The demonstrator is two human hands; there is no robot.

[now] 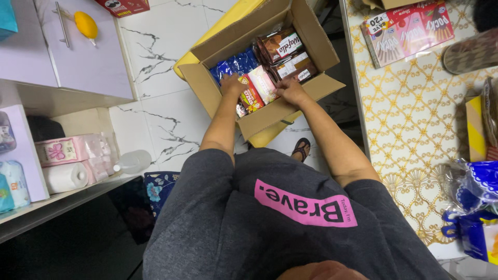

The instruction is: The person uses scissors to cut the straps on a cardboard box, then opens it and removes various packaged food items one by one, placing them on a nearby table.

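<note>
Snack packets (259, 85) inside cardboard box (316, 39)

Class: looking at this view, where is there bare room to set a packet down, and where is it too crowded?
Bare room: the marble floor between the white cabinet and the cardboard box, and the patterned tabletop below the pink snack pack. Crowded: inside the box, where the left hand and right hand rest on snack packets, and the shelf of tissue rolls.
</note>
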